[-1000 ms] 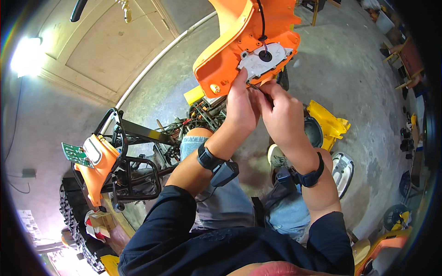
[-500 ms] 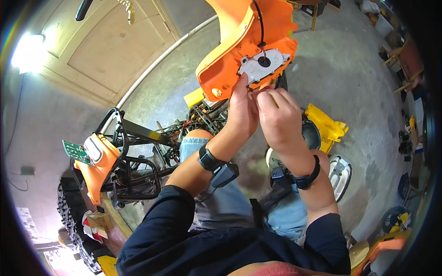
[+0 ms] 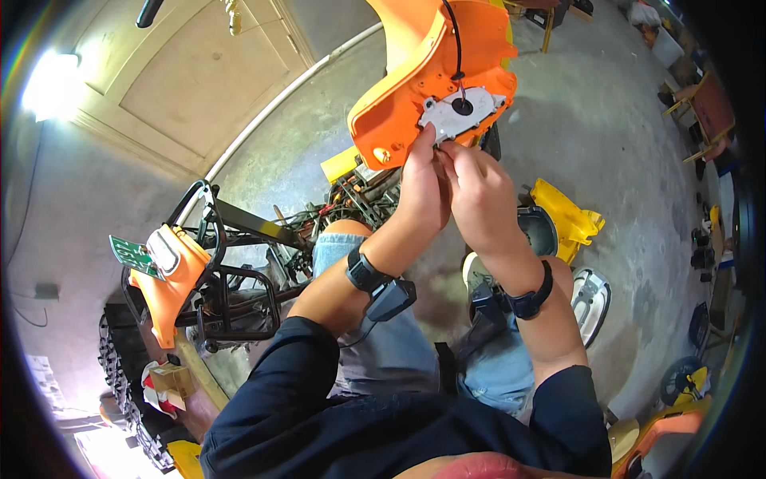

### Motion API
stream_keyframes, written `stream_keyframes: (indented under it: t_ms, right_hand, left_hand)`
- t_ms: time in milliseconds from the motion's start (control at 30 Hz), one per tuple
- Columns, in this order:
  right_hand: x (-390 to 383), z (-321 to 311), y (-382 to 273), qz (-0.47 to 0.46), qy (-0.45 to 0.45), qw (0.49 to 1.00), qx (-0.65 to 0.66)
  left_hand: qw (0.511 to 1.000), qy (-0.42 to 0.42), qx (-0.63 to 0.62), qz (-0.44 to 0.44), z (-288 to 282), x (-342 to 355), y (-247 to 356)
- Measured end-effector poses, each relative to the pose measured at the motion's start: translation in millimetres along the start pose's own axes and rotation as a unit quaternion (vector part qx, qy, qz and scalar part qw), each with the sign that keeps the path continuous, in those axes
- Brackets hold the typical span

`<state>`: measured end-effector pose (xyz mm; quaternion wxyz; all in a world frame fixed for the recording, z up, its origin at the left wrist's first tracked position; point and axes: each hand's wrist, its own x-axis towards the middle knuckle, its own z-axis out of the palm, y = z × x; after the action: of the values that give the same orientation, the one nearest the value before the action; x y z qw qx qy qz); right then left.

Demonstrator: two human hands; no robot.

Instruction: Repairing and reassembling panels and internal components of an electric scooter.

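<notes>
An orange plastic body panel (image 3: 379,120) is up in front of me, with a light grey lamp housing (image 3: 471,112) set into it. A black cable (image 3: 456,40) runs down into the round black plug on that housing. My left hand (image 3: 423,188) is closed at the panel's near edge, its thumb pressed against the lamp housing. Right beside it, my right hand (image 3: 483,195) has its thumb and fingers pinched together at the housing's lower edge. Whatever lies between those fingertips is too small or hidden to make out.
To the left stands a black tubular vehicle frame (image 3: 247,295) with an orange rear panel (image 3: 171,279) and a green plate (image 3: 132,254). Wires and metal parts (image 3: 351,203) lie beyond my knees. A yellow panel (image 3: 562,219) rests on the floor at right, a chair (image 3: 706,116) farther off.
My right hand has turned a little, and its fingertips have shifted up and left along the housing edge. The orange panel and my left hand have shifted slightly right and up.
</notes>
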<state>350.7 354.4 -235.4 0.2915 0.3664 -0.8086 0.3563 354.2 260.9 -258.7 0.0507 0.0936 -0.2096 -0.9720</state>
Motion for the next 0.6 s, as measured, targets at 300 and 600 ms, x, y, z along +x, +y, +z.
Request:
stream_keyframes:
  t_ms: [300, 600]
  right_hand:
    - [-1, -6, -7, -0.017, -0.048, 0.997, -0.054]
    - [1, -1, -4, 0.193, -0.051, 0.973, 0.115]
  left_hand:
    - [0.999, -0.024, 0.025, -0.002, 6, -8, 2]
    - [1.000, 0.014, 0.024, -0.003, 14, -11, 10]
